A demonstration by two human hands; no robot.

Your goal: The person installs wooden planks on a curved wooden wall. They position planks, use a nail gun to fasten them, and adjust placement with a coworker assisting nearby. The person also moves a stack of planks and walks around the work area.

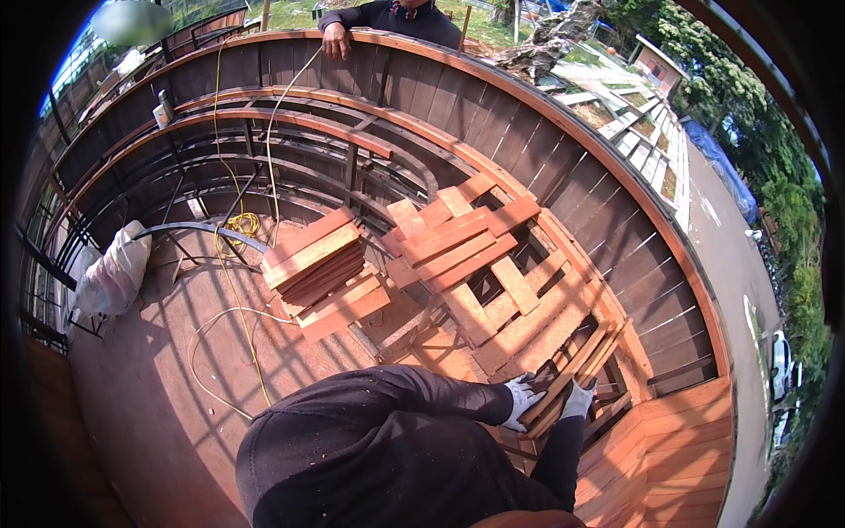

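Observation:
My left hand (522, 401), in a pale work glove, is at the near end of several narrow wooden slats (576, 360), its fingers against their left side. From the right, my right hand (578, 400), gloved too, closes round the same slats. They lie together, slanting away to the upper right over a slatted wooden bench frame (537, 341). My palms and part of my fingers are hidden. Loose reddish boards (462, 244) lie crosswise on the bench farther off.
A stack of boards (315, 251) stands left of the bench. A yellow cord (242, 224) crosses the floor (158, 396). A white bag (114, 275) sits at far left. A curved wooden wall (629, 220) encloses the area; beyond it a person's hand (335, 40) rests on its top rail.

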